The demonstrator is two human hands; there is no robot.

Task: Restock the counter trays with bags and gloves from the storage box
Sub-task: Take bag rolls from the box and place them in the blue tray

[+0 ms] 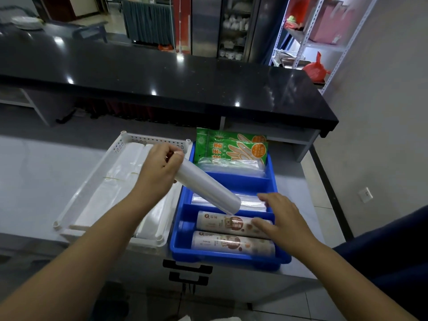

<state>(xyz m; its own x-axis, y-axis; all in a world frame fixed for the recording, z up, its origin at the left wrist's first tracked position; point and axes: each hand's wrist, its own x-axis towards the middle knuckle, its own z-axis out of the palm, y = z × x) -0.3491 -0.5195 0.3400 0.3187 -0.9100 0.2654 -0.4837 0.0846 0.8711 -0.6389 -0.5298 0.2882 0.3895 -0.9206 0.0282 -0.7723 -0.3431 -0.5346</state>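
My left hand [159, 169] grips one end of a clear plastic bag roll [209, 187], which slants down over the blue divided tray [178, 230]. My right hand [278, 215] lies flat with fingers spread on the upper of two printed rolls [222, 224] in the tray's front compartment; the second printed roll [231, 244] lies in front of it. Flat clear bags [250, 201] fill the middle compartment. Green glove packets [231, 148] stand in the back compartment. To the left, a white perforated tray [115, 148] holds stacks of white plastic bags [111, 188].
Both trays sit on a grey counter [46, 172] beneath a black raised shelf [162, 75]. A black handle [187, 266] shows on the counter's front. A wall with a socket [365, 194] is at the right; metal shelving [324, 40] stands behind.
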